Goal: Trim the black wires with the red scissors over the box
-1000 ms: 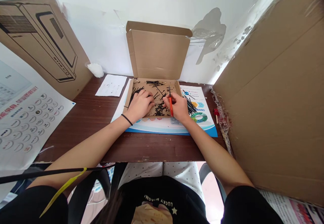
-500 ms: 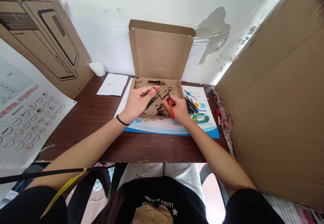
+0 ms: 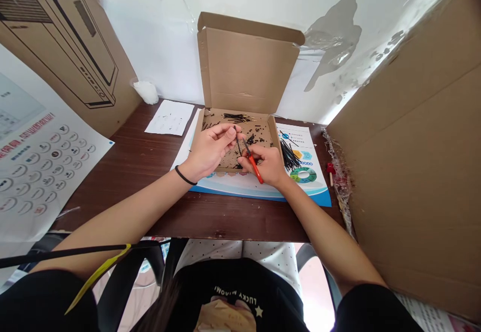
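Between the thumb and forefinger of my left hand (image 3: 210,151) is a thin black wire-like strand (image 3: 238,142), tilted down towards my right hand. My right hand (image 3: 269,165) is closed round a red-handled tool (image 3: 257,171) with slim dark jaws, like pliers or snips; its tip points up and left, close beside the strand. Whether the jaws touch the strand I cannot tell. Both hands are over an open cardboard box (image 3: 275,134) strewn with short black bits (image 3: 257,139). At its back lies a bunch of black strands with gold-coloured ends (image 3: 237,117).
Right of the box, a bundle of black strands (image 3: 289,155) lies on a printed sheet (image 3: 315,194). A white paper (image 3: 169,117) with small dark marks lies on the left of the brown table (image 3: 124,172). Large cardboard panels (image 3: 409,136) flank both sides.
The tool has tilted, its jaws swinging left towards the strand and its handle right. The strand now hangs steeper from my left fingers. The camera view has shifted slightly.
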